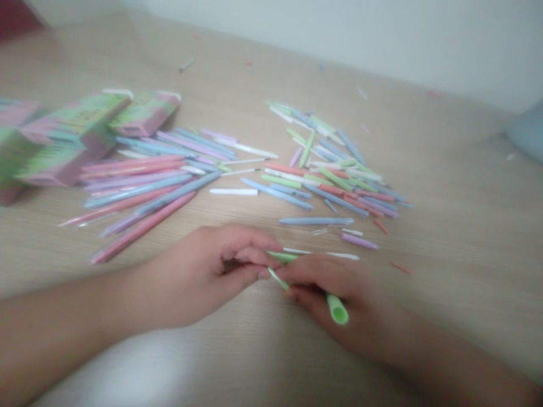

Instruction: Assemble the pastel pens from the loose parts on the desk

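My right hand (335, 288) is closed around a light green pen barrel (338, 311), whose hollow open end points toward me. Between my two hands shows a narrow green pen part (278, 278) with a pale edge. The fingers of my left hand (212, 271) are pinched together at the upper end of this part. Just beyond the fingertips is another green piece (283, 256), partly hidden by the hands. Behind my right hand lie a thin white refill (297, 250) and a white pointed piece (343, 256) on the table.
Pens (148, 192) in pink, purple and blue lie in a pile at left, beside several pink-and-green boxes (63, 135). Loose pen parts (335, 169) are heaped at centre right. A blue barrel (316, 221) and a purple piece (360, 242) lie nearer. A white wall (339, 39) borders the table.
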The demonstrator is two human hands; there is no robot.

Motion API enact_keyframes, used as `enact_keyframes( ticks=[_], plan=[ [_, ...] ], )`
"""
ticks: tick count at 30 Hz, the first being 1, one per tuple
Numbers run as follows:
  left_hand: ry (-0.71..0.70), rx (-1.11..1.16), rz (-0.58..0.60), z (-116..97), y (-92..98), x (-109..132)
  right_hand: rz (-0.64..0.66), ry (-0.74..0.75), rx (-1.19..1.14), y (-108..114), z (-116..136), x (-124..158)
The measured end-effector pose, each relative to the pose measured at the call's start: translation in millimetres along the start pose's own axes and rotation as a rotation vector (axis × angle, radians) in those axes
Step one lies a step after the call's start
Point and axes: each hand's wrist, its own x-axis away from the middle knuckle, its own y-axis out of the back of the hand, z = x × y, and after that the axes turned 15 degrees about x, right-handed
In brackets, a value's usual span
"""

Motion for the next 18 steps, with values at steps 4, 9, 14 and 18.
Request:
enact_keyframes(
  ticks=[4, 9, 14, 18],
  plan=[
    [-0.019, -0.033, 0.002, 0.8, 0.8, 1.1, 0.000, -0.011, 0.014, -1.0, -0.6, 0.7],
    [-0.043, -0.094, 0.023, 1.3, 0.9, 1.5, 0.048, 0.067, 0.007, 1.4, -1.7, 0.3],
    [-0.076, -0.200, -0.059, 1.0, -0.7, 3.8, 0.034, 0.038, -0.041, 3.4, -0.7, -0.5],
    [-0.219, -0.489, -0.159, -2.7, 2.9, 4.8, -0.126, -0.041, 0.001, 1.1, -2.5, 0.3]
  ],
)
